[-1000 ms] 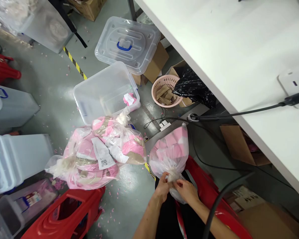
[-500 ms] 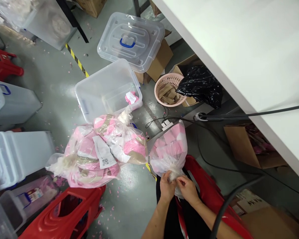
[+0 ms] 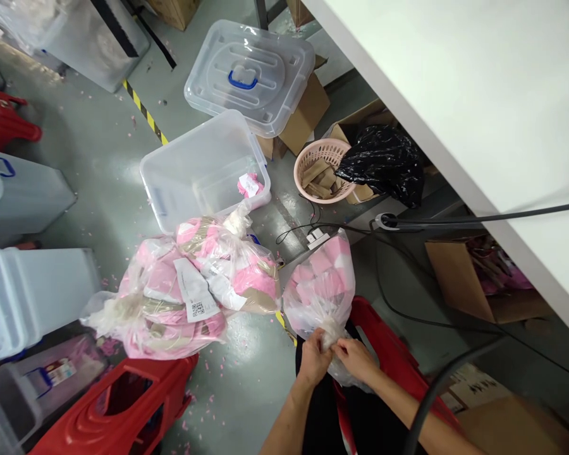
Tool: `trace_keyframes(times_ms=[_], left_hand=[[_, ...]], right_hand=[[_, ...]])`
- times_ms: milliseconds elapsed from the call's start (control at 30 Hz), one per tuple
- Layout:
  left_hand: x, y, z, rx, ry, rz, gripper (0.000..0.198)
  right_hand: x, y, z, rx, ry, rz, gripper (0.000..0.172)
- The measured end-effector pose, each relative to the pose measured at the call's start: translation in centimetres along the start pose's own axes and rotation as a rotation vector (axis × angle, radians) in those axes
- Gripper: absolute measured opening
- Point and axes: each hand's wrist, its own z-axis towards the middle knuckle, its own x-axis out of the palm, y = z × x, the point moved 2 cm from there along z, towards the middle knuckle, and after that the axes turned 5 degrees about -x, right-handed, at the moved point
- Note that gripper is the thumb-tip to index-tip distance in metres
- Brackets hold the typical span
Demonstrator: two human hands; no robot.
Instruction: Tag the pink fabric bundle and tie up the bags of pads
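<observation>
A clear plastic bag (image 3: 320, 284) packed with pink pieces rests at my lap, its gathered neck toward me. My left hand (image 3: 315, 357) is closed on the twisted neck from the left side. From the right, my right hand (image 3: 355, 359) pinches the same neck, its fingertips close to the left ones. The loose end of the bag spreads below my fingers. To the left, two more tied bags of pink and tan pieces lie together, one a larger bag (image 3: 161, 322) and one a smaller bag (image 3: 258, 272); a printed paper slip (image 3: 194, 294) lies on them.
An open clear bin (image 3: 194, 158) holds a small pink bundle. Beyond it lies a bin lid (image 3: 246, 76) with a blue handle. A pink basket (image 3: 323, 146), a black bag (image 3: 384, 164) and cables sit under the white table (image 3: 478, 76). Red stools (image 3: 123, 404) stand low left.
My hands have shifted slightly on the neck of the bag, and its loose end now spreads farther to the right. The view has moved a little.
</observation>
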Motion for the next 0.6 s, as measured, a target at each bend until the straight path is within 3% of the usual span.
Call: trace_keyframes(times_ms=[233, 300, 400, 433, 533, 600], left_hand=[[-2.3, 0.8, -5.2, 0.045, -0.27, 0.048, 0.036], [-2.2, 0.1, -6.5, 0.195, -0.16, 0.188, 0.048], [-0.4, -2.1, -7.0, 0.476, 0.218, 0.483, 0.085], [0.1, -2.7, -6.8, 0.523, 0.276, 0.545, 0.089], [0.8, -3.7, -5.4, 0.614, 0.321, 0.676, 0.075], [0.5, -3.1, -4.4, 0.695, 0.355, 0.775, 0.058]], right_hand=[[-1.1, 0.1, -0.6, -0.005, 0.029, -0.148, 0.035], [-1.5, 0.4, -0.9, -0.017, 0.038, -0.167, 0.036], [-1.7, 1.2, -1.4, -0.125, 0.097, -0.163, 0.024], [-1.7, 1.5, -1.7, -0.149, 0.109, -0.167, 0.023], [-1.9, 1.9, -3.2, -0.156, 0.105, -0.181, 0.028], [-1.7, 2.1, -4.9, -0.178, 0.105, -0.146, 0.035]])
